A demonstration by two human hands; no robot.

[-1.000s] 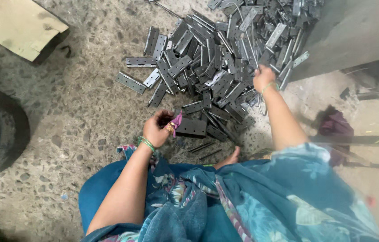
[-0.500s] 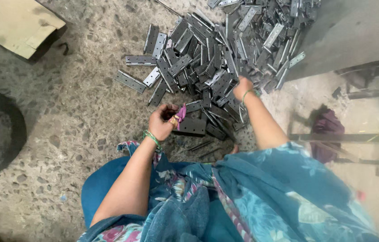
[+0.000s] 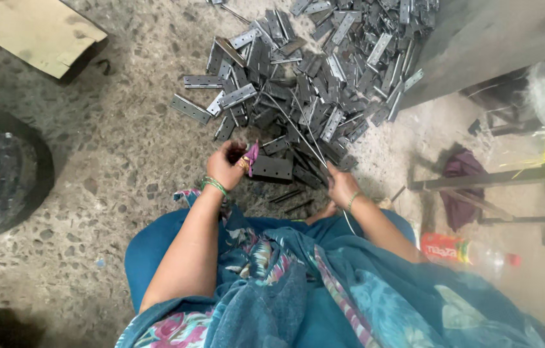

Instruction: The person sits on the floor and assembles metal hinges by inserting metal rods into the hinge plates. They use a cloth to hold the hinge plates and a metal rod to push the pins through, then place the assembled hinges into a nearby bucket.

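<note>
Now left hand grips hinge plate; right hand pinches wire.

Left hand grips a dark hinge and a pink cloth. Right hand pinches thin wire beside the hinge pile on the floor.

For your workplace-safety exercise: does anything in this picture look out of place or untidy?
Yes. The metal hinges lie in a loose, sprawling heap on the bare floor, several strays scattered at its left edge. A plastic bottle lies on its side by the person's right.
</note>
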